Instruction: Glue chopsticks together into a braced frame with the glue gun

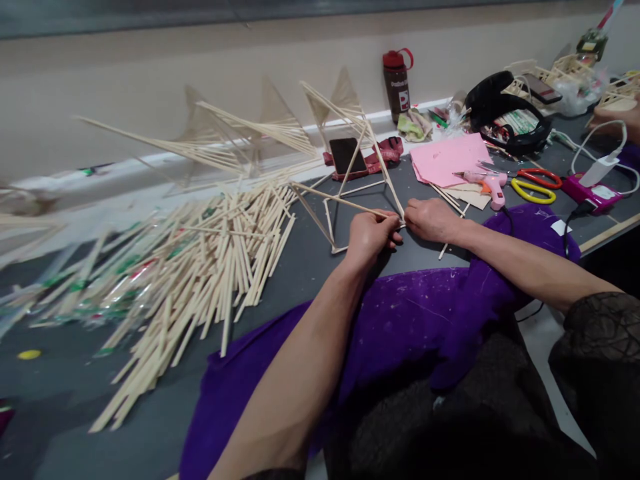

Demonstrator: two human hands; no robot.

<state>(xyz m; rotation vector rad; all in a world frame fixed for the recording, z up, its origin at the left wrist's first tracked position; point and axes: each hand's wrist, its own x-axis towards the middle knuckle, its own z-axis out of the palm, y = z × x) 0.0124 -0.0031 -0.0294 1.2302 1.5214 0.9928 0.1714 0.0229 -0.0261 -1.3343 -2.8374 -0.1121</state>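
My left hand pinches a corner of an angular frame of thin wooden sticks, its thumb and fingers closed near the joint. Right beside it, my right hand has its fingers closed at the same corner, the two hands almost touching. The fingers partly cover the joint, so its contact point is hidden. Stretching up and back from my hands, the frame stands on the grey table. A few loose sticks lie just right of my right hand. Purple cloth drapes over the table edge beneath my forearms.
A large pile of wooden sticks spreads leftward. Behind the frame lie a phone and red strap. A pink glue gun, scissors, a purple power strip and cords are at right. Another person's hand shows far right.
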